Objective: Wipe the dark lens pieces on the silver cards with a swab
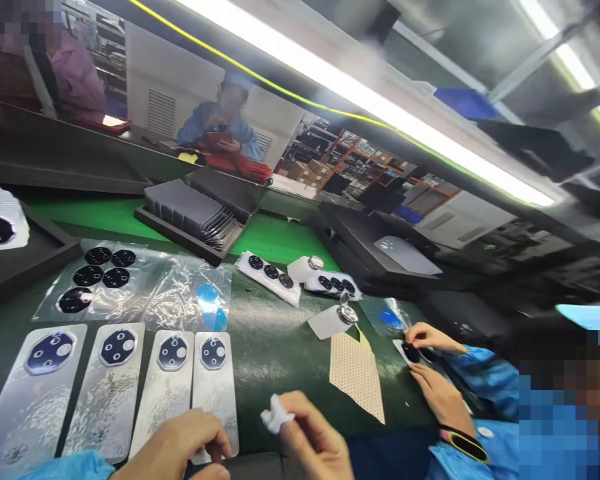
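Left hand (180, 443) curled on rightmost back cover (214, 393), right hand (313, 440) pinching white wipe (276, 415).

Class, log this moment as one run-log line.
left hand: on rightmost phone back cover | right hand: pinching white cloth | co-worker's hands: at camera part

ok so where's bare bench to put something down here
Bare dark mat lies between the rightmost phone back cover and the perforated sheet, just beyond the right hand. It is crowded left, under the left hand, and right, around the co-worker's hands.
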The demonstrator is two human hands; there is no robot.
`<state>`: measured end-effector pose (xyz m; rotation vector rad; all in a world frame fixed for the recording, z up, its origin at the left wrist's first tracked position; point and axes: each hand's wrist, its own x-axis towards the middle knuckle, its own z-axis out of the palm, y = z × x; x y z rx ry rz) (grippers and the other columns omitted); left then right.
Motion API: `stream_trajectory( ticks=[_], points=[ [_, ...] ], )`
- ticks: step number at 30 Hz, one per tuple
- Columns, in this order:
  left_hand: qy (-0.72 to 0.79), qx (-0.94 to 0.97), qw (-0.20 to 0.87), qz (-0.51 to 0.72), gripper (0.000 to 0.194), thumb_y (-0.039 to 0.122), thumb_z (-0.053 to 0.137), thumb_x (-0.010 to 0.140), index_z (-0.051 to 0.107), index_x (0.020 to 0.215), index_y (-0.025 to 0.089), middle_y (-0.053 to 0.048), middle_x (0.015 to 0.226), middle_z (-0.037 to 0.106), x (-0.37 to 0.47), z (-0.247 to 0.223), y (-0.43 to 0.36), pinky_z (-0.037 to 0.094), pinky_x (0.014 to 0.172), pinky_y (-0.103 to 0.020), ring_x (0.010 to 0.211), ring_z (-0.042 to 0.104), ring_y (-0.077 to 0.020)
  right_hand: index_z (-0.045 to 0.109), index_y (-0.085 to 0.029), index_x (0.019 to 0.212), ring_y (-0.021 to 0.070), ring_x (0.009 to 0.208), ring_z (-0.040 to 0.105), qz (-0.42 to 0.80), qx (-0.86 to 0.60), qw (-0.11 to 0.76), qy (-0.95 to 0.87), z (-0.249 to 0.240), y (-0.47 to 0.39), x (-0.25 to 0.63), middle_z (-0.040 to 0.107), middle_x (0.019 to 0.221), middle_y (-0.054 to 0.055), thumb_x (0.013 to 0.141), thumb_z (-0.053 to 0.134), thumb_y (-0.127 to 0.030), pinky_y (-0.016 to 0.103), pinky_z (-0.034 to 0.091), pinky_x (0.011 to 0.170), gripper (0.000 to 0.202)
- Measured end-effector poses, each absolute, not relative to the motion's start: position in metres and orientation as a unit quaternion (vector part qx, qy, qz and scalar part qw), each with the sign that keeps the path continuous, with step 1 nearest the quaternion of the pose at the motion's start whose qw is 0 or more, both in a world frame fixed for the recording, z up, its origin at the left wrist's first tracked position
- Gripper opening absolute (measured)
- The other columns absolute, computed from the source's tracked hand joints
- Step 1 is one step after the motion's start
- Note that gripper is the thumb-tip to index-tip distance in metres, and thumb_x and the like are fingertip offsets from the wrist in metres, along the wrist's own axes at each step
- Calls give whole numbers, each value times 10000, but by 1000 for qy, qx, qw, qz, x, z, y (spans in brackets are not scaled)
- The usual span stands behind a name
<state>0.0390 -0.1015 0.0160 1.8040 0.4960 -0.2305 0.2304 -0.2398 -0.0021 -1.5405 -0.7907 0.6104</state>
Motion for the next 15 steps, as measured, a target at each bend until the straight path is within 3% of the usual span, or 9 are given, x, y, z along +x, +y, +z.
stream_trajectory(
  ticks=[3,5,8,11,15],
  points=[
    [165,855,490,-33,316,421,365,974,573,1151,261,29,1204,502,33,-8,-98,339,965,-91,1095,442,-24,715,-171,1013,177,744,595,-68,-830,434,-344,27,-249,302,665,890,83,870,602,-563,264,434,660,433],
    [134,900,400,108,256,299,388,967,597,1112,273,51,1200,512,32,-33,-98,319,992,-105,1107,428,-27,698,-176,1098,222,837,598,-255,-873,210,-359,43,-251,349,659,1010,120,976,403,-539,308,423,700,483],
    [129,917,241,289,234,226,414,951,634,1032,240,70,1266,513,33,-60,-98,211,1152,-190,1285,360,-75,712,-196,1095,251,856,576,-263,-877,109,-386,57,-243,402,649,1049,145,997,349,-436,344,371,691,446],
    [111,937,129,307,238,309,439,959,654,1031,237,84,1334,487,34,-58,-94,123,1223,-231,1353,320,-94,737,-223,993,220,780,530,-242,-870,43,-428,63,-226,432,647,930,116,978,383,-362,356,333,729,381],
    [83,939,37,333,301,400,428,966,688,1001,251,67,1233,545,33,-33,-86,178,1197,-184,1280,367,-81,733,-246,906,186,772,468,-236,-855,-24,-460,67,-209,448,622,844,69,957,372,-226,404,279,846,366]
  ],
)
